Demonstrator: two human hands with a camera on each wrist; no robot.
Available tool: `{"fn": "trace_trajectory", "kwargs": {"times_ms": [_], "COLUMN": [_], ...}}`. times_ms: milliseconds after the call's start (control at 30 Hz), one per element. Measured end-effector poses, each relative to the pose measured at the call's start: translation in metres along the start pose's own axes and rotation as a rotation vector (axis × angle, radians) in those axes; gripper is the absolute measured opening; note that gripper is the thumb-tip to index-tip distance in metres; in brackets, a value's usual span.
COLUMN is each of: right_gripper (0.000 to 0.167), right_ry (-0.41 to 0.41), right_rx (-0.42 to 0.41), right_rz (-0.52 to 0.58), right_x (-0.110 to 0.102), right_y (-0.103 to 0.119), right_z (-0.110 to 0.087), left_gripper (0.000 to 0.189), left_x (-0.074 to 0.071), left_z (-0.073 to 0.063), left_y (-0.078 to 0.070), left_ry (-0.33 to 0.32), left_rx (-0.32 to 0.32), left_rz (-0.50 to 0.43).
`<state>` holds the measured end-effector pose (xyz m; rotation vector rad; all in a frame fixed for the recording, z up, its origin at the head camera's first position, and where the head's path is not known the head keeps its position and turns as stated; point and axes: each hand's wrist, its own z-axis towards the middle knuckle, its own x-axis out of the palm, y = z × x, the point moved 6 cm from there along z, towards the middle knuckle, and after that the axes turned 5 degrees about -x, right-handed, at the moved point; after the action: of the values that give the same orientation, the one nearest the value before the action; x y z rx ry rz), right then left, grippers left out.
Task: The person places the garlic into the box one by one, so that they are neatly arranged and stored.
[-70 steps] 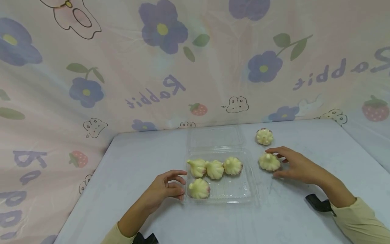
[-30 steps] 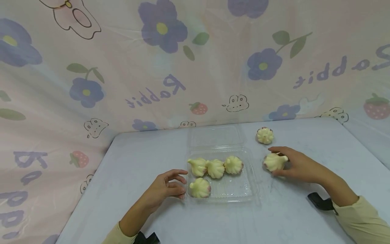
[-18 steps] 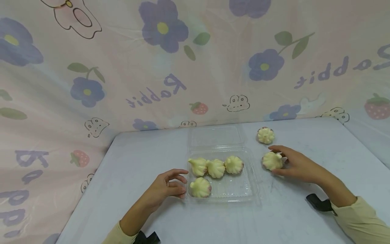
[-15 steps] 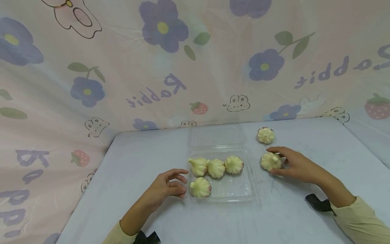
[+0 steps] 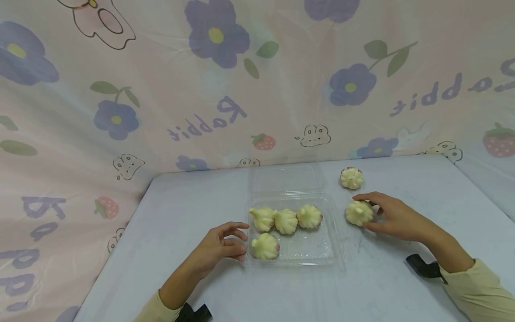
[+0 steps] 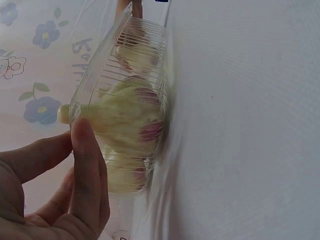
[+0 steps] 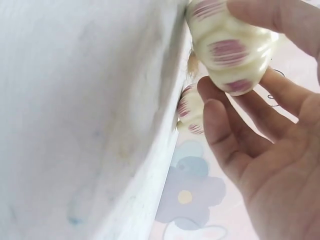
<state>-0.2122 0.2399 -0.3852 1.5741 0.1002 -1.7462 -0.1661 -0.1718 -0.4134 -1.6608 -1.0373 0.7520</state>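
My right hand (image 5: 398, 219) holds a garlic bulb (image 5: 360, 212) between thumb and fingers, close over the table right of the container. Its stem points up toward the head camera; purple streaks show on its underside in the right wrist view. My left hand (image 5: 219, 246) rests its fingertips along the left rim of the clear plastic container (image 5: 306, 257), fingers loosely bent. Inside sit several bulbs: a back row of a left bulb (image 5: 262, 219), a middle bulb (image 5: 286, 222) and a right bulb (image 5: 309, 217), plus one bulb (image 5: 265, 246) at front left.
Another garlic bulb (image 5: 352, 178) lies on the white table (image 5: 193, 197) behind my right hand. The container's clear lid (image 5: 286, 180) lies folded back toward the patterned curtain (image 5: 281, 98). Black wrist mounts (image 5: 423, 266) sit at both sleeves.
The bulb in my right hand has turned: its stem pointed up-left, swung right, then came back to point up. My left hand and the bulbs in the container have stayed in place.
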Motion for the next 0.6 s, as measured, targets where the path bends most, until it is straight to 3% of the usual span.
{"fn": "trace_trajectory", "kwargs": {"times_ms": [300, 600], "right_gripper": [0.058, 0.056], "right_ry": [0.008, -0.013], "right_rx": [0.089, 0.098], "right_rz": [0.011, 0.01], "right_x": [-0.003, -0.0063], "right_y": [-0.0019, -0.0006], "right_z": [0.0012, 0.002], "left_gripper": [0.061, 0.062], "left_x": [0.0001, -0.0001], "left_z": [0.0009, 0.0], "left_y": [0.0005, 0.0005], "left_ry": [0.005, 0.0], "left_rx": [0.009, 0.001], "left_rz": [-0.001, -0.002]}}
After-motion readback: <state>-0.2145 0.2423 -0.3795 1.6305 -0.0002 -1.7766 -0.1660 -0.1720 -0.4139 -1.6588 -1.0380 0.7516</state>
